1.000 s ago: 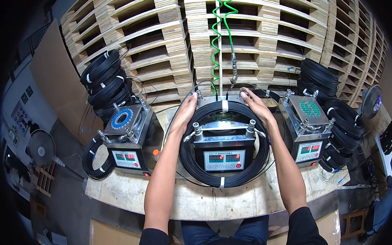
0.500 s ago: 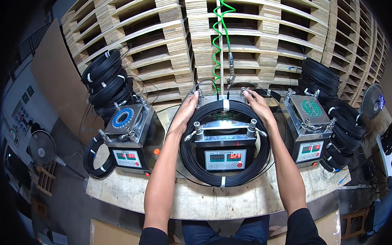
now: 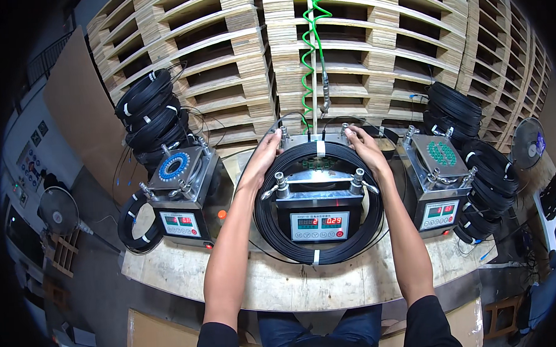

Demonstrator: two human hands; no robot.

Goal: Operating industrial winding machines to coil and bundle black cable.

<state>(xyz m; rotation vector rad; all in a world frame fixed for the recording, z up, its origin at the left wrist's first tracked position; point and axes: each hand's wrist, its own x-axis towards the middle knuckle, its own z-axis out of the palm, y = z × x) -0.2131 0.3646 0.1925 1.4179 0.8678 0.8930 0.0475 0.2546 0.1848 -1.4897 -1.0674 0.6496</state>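
Note:
A benchtop machine (image 3: 319,202) with metal clamp posts and a lit digital display stands in front of me. A coil of thin black cable (image 3: 316,258), tied with white bands, hangs around its front and over its top. My left hand (image 3: 266,154) is closed at the rear left clamp post (image 3: 284,136). On the other side, my right hand (image 3: 365,147) is closed at the rear right clamp post (image 3: 346,132). Fingertips of both hands are partly hidden behind the posts. Between the forearms, the two front clamp posts are untouched.
Similar machines stand left (image 3: 179,189) and right (image 3: 437,180), topped with blue and green rings of parts. Black cable coils are stacked at left (image 3: 150,114) and right (image 3: 453,112). Wooden pallets (image 3: 219,65) rise behind. A green spiral air hose (image 3: 307,56) hangs centrally. An orange cap (image 3: 222,215) sits nearby.
Both hands keep their places. On the middle machine, the left part of the display now shows a lit red digit. The hose's metal end has swung slightly left.

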